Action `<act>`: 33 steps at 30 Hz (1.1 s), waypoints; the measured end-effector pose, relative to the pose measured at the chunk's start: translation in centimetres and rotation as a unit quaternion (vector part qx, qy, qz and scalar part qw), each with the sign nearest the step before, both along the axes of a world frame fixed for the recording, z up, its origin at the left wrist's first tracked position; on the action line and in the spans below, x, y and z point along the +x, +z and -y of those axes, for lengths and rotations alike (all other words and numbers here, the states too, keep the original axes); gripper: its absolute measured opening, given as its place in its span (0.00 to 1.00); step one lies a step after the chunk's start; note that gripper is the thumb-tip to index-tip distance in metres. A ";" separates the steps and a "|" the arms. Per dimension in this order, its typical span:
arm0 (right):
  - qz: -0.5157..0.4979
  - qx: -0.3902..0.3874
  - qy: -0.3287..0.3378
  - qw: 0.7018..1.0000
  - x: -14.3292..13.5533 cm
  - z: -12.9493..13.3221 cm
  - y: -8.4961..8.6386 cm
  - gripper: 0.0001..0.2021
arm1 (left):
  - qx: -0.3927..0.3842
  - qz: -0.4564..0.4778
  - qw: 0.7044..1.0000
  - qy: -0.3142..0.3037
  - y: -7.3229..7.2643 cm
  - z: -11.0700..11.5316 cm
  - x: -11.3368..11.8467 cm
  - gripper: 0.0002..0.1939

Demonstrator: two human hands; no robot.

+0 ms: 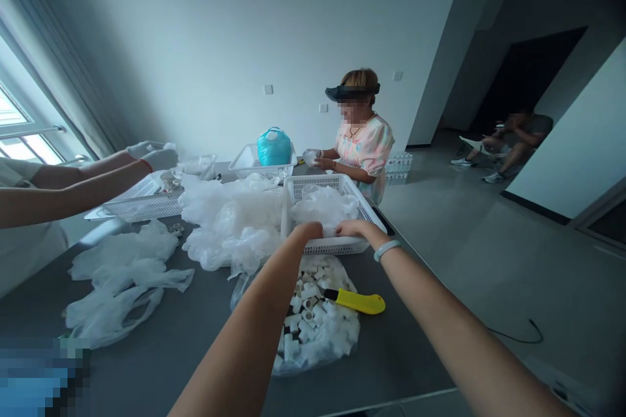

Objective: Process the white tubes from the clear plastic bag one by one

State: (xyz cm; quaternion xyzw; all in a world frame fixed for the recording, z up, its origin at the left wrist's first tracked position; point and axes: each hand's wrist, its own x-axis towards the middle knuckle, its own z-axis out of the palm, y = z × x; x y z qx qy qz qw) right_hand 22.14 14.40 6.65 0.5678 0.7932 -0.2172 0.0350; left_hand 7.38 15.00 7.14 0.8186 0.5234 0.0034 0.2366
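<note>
Both my hands reach over the near rim of a white slotted plastic basket (359, 246). Inside it lies a heap of thin clear plastic bags (325, 203). My left hand (312, 230) dips into the near side of the basket, its fingers hidden. Beside it, my right hand (351, 229) touches the bags with its fingers bent down out of sight. In front of the basket, between my forearms, an open clear bag holds many white pipe fittings (307, 316). A yellow-handled utility knife (359, 301) rests on that bag.
Piles of plastic bags lie left of the basket (235, 215) and at the table's left (130, 273). A gloved co-worker's hand (161, 158) is over another basket (141, 205). Across the table, a person (364, 150) handles a small bag near a blue bag (274, 146).
</note>
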 end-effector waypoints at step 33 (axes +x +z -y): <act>-0.210 0.192 0.112 0.952 -6.3 18.0 -4.9 0.09 | 0.236 0.093 0.967 -0.003 -5.3 20.3 -10.7 0.09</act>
